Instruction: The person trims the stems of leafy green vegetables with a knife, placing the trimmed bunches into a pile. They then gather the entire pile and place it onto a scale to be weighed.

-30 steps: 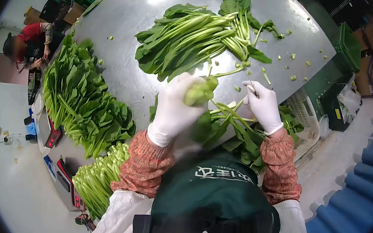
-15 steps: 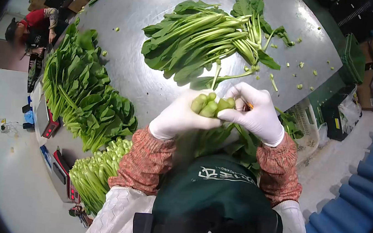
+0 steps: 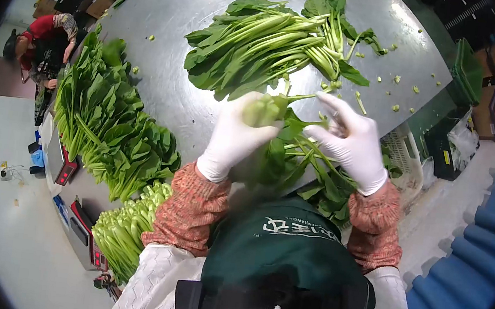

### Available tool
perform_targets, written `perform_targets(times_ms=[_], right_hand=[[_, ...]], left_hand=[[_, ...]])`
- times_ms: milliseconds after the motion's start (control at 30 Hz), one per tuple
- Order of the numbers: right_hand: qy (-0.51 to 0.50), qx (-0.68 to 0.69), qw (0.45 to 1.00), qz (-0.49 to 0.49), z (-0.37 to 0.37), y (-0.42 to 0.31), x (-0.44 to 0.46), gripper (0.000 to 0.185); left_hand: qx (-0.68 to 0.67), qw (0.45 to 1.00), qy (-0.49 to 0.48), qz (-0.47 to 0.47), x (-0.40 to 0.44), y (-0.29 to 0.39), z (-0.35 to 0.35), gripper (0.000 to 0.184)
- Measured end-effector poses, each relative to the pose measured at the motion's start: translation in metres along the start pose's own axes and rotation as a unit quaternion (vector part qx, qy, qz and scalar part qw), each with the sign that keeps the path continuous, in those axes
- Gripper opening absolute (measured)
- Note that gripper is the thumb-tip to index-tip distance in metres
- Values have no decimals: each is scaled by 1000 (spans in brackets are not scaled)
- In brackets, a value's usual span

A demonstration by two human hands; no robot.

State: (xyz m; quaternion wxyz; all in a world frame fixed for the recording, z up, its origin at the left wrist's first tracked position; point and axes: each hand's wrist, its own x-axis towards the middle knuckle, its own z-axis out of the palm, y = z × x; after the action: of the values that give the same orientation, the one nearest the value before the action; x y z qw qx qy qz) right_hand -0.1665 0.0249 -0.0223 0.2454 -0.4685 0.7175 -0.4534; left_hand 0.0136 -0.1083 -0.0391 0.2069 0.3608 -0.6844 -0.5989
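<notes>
My left hand [image 3: 239, 130], in a white glove, is closed around a bunch of choy sum [image 3: 264, 111] with its pale cut stem ends upward; the leaves hang below, in front of my apron. Just right of it is my right hand [image 3: 349, 143], also gloved. Its thumb and index finger are apart beside a loose leafy stalk [image 3: 300, 124], while the other fingers curl into the palm. What those curled fingers hold is hidden. Beyond both hands, a loose pile of choy sum [image 3: 265, 50] lies on the metal table [image 3: 161, 83].
Bundled greens [image 3: 119, 125] line the table's left side, near red scales [image 3: 66, 164]. Trimmed bits [image 3: 394, 107] are scattered at right. A white crate [image 3: 405, 160] and green crate [image 3: 467, 76] stand beyond the right edge. Another person [image 3: 47, 40] works at far left.
My hands have moved apart, the left tilting the bunch to the left and upward. My right fingers have spread from the stem ends. The orange object seen at my right fingers is now hidden.
</notes>
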Motion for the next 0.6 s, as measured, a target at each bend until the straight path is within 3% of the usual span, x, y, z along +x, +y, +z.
perform_targets(times_ms=[33, 133, 333, 500, 600], right_hand=[[-32, 79, 996, 14, 7, -7, -1, 49], [-43, 205, 977, 47, 24, -1, 1, 35], [-114, 259, 959, 22, 13, 5, 0, 18], [22, 38, 997, -60, 25, 6, 7, 5], [-9, 101, 994, 29, 22, 13, 9, 5]], left_hand=[[0, 1000, -8, 5, 0, 0, 7, 33], [67, 997, -39, 21, -6, 10, 16, 32], [-168, 960, -210, -76, -10, 9, -8, 38], [-166, 975, -100, -109, -4, 0, 1, 36], [-166, 982, -5, -90, -3, 7, -11, 33]])
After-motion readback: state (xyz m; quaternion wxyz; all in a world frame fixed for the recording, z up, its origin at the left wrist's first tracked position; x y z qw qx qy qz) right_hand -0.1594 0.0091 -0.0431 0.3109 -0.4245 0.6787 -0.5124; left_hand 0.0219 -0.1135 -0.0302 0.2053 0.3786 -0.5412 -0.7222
